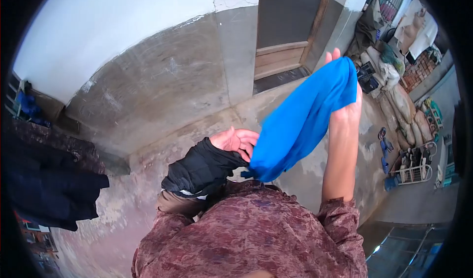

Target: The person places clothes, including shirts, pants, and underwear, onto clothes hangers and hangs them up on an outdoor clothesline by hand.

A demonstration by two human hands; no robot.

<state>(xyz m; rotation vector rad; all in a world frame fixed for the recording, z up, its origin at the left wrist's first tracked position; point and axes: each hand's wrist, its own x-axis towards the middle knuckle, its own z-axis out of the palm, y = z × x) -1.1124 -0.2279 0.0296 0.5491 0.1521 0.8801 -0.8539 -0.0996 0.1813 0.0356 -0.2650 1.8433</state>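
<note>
a grey concrete wall (162, 81) with a white upper band fills most of the view, and a cracked concrete floor (305, 174) runs along its foot. set in the wall is a wooden door (288, 31) with a dark upper panel. at the left edge, dark garments (47, 179) hang in a heap, navy over a patterned maroon one. at the far right, sacks and bundles (404, 105) are piled against a brick edge, with a small white rack (414, 172) and blue sandals (385, 145) near them on the floor.

closer in, the person's maroon patterned top (246, 233) fills the bottom of the frame. a blue cloth (303, 118) stretches diagonally between the two hands, held up in the air well above the floor. the right hand (347, 108) grasps the cloth's upper end, fingers wrapped over the bunched fabric and the bare forearm raised upright. the left hand (236, 141), coming out of a black sleeve (202, 169), is cupped with fingers curled beside the cloth's lower part; it touches the fabric's edge, but whether it actually grips it cannot be told.
</note>
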